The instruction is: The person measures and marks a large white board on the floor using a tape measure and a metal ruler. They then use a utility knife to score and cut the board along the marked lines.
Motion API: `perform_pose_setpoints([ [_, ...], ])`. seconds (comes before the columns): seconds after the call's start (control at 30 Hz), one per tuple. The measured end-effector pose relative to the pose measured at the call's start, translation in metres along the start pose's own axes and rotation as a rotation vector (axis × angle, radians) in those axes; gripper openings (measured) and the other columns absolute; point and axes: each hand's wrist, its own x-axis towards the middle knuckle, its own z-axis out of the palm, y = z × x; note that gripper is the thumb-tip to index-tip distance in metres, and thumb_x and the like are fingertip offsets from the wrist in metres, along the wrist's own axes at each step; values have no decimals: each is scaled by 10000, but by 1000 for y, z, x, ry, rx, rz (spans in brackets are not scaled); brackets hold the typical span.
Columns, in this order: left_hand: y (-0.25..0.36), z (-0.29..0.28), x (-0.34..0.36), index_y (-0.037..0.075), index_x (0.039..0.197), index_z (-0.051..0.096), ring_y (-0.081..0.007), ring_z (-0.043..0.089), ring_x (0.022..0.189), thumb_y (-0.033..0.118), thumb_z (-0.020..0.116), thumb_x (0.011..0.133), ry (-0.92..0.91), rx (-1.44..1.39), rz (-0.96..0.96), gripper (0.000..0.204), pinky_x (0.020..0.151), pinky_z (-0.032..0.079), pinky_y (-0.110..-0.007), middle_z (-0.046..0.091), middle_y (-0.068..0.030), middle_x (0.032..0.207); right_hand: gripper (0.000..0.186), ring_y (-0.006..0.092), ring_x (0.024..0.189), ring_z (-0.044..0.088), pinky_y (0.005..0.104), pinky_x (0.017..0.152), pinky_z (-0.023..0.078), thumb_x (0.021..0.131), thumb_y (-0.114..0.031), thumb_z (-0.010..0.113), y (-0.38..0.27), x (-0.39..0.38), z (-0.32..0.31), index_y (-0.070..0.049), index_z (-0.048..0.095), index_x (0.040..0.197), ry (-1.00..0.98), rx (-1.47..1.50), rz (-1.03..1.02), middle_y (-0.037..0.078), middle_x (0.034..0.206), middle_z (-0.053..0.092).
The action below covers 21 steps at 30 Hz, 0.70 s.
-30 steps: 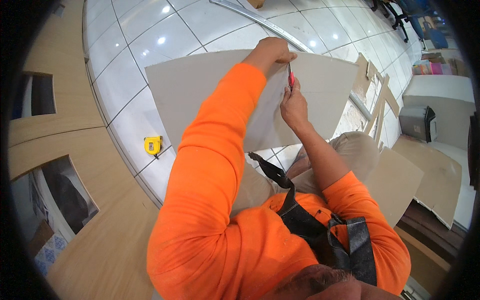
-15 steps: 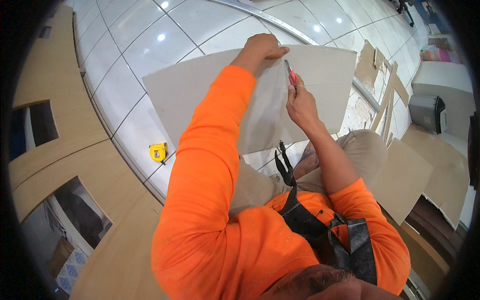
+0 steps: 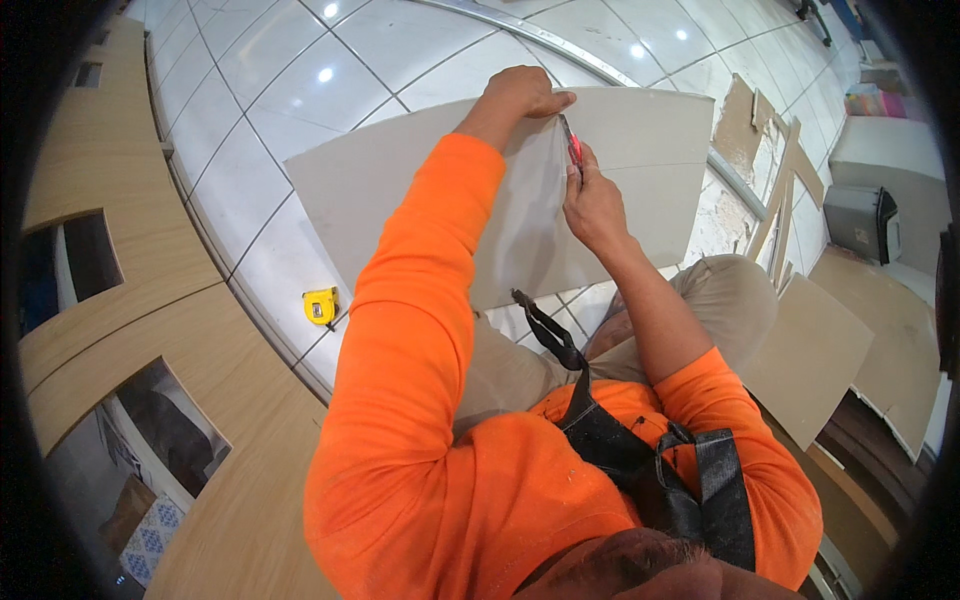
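Note:
A large light-grey board [image 3: 420, 190], looking like drywall, lies before me with a thin line across its right part. At its far edge is my left hand [image 3: 522, 94], fingers curled over the rim and thumb on the face. My right hand [image 3: 597, 206] is closed around a red utility knife [image 3: 574, 150]. The knife's blade points away from me, its tip close to the left thumb, over the board near the far edge. Whether the tip touches the surface I cannot tell.
A yellow tape measure [image 3: 320, 306] rests on the tiles left of the board. Metal profiles [image 3: 570, 50] lie beyond and to the right. Board offcuts [image 3: 785, 190] and larger sheets [image 3: 810, 350] are at right, near a grey bin [image 3: 858, 222]. Wooden panels with cutouts [image 3: 150, 310] line the left.
My right hand and the knife have shifted slightly left and toward the far edge, nearer the left thumb. The left hand stays at the edge. The hanging black strap has swung left.

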Motion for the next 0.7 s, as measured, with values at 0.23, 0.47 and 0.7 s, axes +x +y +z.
perform_pose_setpoints([
  [0.23,-1,2,-2,67,1197,752,-322,656,1181,710,518,913,43,-4,28,740,980,529,-453,708,-157,1252,543,502,916,684,559,858,519,1062,-262,425,-4,-3,0,19,380,1524,19,29,16,333,949,700],
  [0.47,-1,2,-4,52,1153,757,-321,676,1139,666,550,925,74,-3,35,687,956,540,-444,731,-150,1199,543,507,897,682,563,851,519,1062,-266,424,1,-1,2,21,383,1520,42,28,-15,325,937,702],
  [0.7,0,4,-1,40,1109,778,-346,690,1103,683,547,905,102,-5,35,713,935,547,-463,739,-183,1159,543,511,877,684,572,833,522,1055,-251,437,-2,-1,-1,21,368,1520,15,6,-1,335,926,696],
])
